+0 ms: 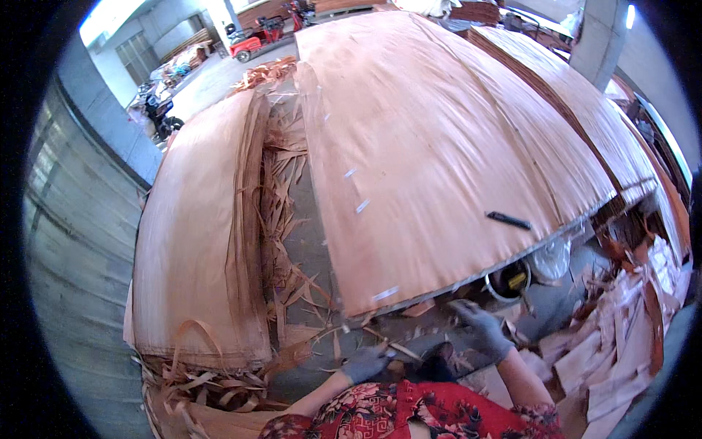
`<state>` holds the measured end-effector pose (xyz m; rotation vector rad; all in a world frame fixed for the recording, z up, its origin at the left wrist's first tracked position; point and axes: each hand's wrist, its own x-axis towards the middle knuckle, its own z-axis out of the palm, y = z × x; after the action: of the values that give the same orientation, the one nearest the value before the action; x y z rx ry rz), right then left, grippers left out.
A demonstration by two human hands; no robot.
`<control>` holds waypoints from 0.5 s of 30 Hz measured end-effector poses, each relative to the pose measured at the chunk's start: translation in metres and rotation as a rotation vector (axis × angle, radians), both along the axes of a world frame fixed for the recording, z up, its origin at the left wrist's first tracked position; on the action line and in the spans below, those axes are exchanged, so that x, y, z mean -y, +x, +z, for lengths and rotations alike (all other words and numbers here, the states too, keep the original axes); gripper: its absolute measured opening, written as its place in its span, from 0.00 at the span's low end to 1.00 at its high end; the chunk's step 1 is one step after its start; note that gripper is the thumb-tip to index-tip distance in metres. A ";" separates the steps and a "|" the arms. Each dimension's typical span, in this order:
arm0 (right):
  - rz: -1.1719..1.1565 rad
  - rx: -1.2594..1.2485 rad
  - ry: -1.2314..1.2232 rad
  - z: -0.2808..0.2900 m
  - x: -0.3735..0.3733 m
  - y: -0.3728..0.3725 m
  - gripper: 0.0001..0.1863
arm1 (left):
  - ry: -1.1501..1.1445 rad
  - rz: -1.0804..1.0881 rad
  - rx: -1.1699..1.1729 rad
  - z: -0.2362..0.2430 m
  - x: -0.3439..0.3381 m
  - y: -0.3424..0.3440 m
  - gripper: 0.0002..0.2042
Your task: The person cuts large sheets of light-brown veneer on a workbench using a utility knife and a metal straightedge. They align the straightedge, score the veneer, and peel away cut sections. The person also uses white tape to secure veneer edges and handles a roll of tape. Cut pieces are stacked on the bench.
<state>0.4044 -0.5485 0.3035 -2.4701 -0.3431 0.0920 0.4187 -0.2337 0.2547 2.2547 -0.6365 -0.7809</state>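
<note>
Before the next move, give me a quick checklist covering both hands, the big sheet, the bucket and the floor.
1. Right hand free: ok; gloved, it looks empty near the big sheet's front edge.
2. Left hand free: cannot tell; its fingers are unclear.
3. Big sheet clear of tools: not ok; a slim black tool lies near its front edge.
4. Bucket opening upward: ok.
5. Floor clear between stacks: not ok; loose strips litter it.
</note>
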 end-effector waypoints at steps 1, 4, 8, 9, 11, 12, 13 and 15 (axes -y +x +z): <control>0.085 -0.070 0.137 0.001 -0.041 0.001 0.36 | -0.154 -0.028 0.041 0.012 0.000 0.008 0.13; 0.410 -0.076 0.217 0.012 -0.129 0.005 0.33 | -0.312 -0.145 0.173 0.062 -0.025 0.031 0.12; 0.405 -0.284 0.263 0.045 -0.180 0.028 0.17 | -0.189 -0.076 0.140 0.082 -0.104 0.041 0.10; 0.406 -0.275 0.332 0.054 -0.189 0.033 0.11 | -0.151 -0.029 0.171 0.082 -0.130 0.039 0.10; 0.431 -0.237 0.157 0.050 -0.171 0.045 0.09 | -0.037 0.140 0.271 0.064 -0.184 0.026 0.09; 0.433 -0.221 0.063 0.049 -0.150 0.053 0.09 | 0.158 0.325 0.090 0.083 -0.200 0.024 0.10; 0.379 -0.123 -0.063 0.052 -0.131 0.065 0.08 | 0.366 0.470 0.115 0.051 -0.245 0.004 0.12; 0.273 0.143 -0.271 0.048 -0.082 0.100 0.08 | 0.721 0.643 0.115 0.012 -0.342 -0.072 0.12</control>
<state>0.5048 -0.4664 0.3514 -2.6883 -0.7750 0.0795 0.3471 0.1082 0.2666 2.9092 0.4100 -0.5971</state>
